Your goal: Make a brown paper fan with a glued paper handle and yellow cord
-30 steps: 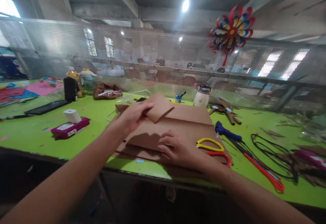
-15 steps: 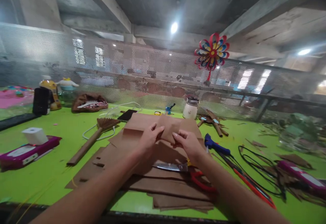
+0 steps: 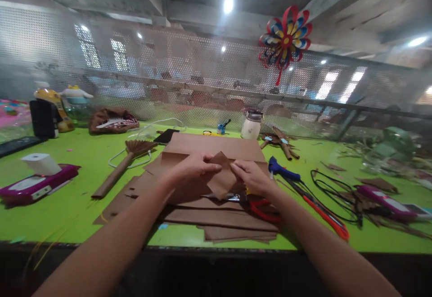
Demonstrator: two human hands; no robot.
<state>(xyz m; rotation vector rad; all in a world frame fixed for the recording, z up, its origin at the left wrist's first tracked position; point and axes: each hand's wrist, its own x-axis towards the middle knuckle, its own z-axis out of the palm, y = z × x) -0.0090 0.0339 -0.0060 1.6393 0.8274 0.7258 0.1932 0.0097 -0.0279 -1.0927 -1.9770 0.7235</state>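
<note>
Between my two hands is a small piece of brown paper (image 3: 222, 177), turned so one corner points up. My left hand (image 3: 195, 167) pinches its left edge between thumb and fingers. On the other side, my right hand (image 3: 250, 175) grips the right edge the same way. Beneath them lies a stack of brown paper sheets (image 3: 216, 218), with a larger folded sheet (image 3: 216, 145) at the back. Scissors with red handles (image 3: 265, 209) rest on the stack under my right wrist, their blades partly covered by the held piece.
A blue glue gun (image 3: 285, 169) and an orange-red cutter (image 3: 326, 218) lie on the right, beside a black cable (image 3: 337, 211). Left is a pleated paper piece with a rolled stem (image 3: 116, 175). A white jar (image 3: 251, 125) stands behind. Purple devices (image 3: 40, 186) sit at both sides.
The small paper has been turned from roughly square-on to corner-up, and my left hand has shifted slightly left. The whole view has tilted down, showing more of the table's front edge.
</note>
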